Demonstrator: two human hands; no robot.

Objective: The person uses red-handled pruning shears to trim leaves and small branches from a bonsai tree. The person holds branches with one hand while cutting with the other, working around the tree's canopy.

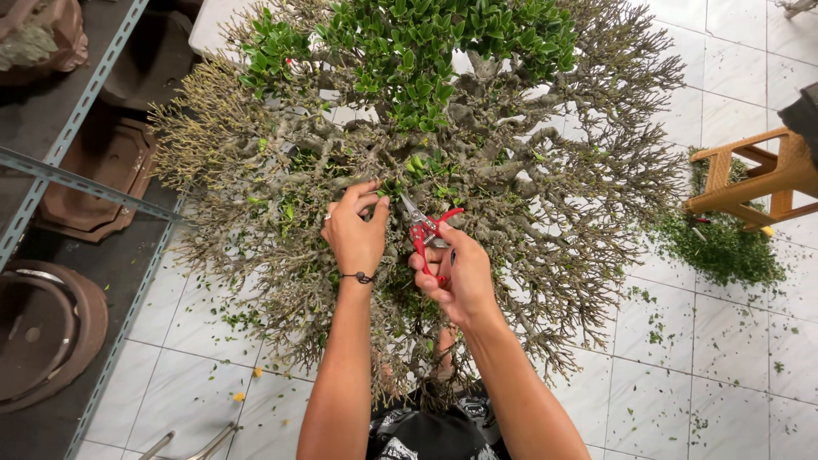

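White tiled floor (733,77) all around, littered with tiny green clippings, with a big heap of cut green leaves (724,247) piling up far right under an orange wooden stool (754,183). Sitting dead centre: a wide, flat-topped bonsai tree with dense grey twiggy branches (528,213), mostly stripped bare already on the near, left and right sides. Only a leafy green patch (409,47) at the far side remaining, plus a few stray leaves near the middle. Left hand (355,232) pinching a small twig at the centre of the canopy, fingers closed on it. Right hand (452,273) gripping red-handled pruning scissors (423,226), blades slightly parted and pointing at that same spot. Brown ceramic pots (51,328) sitting on a grey metal rack (77,183) far left. Looking well over halfway done, honestly.
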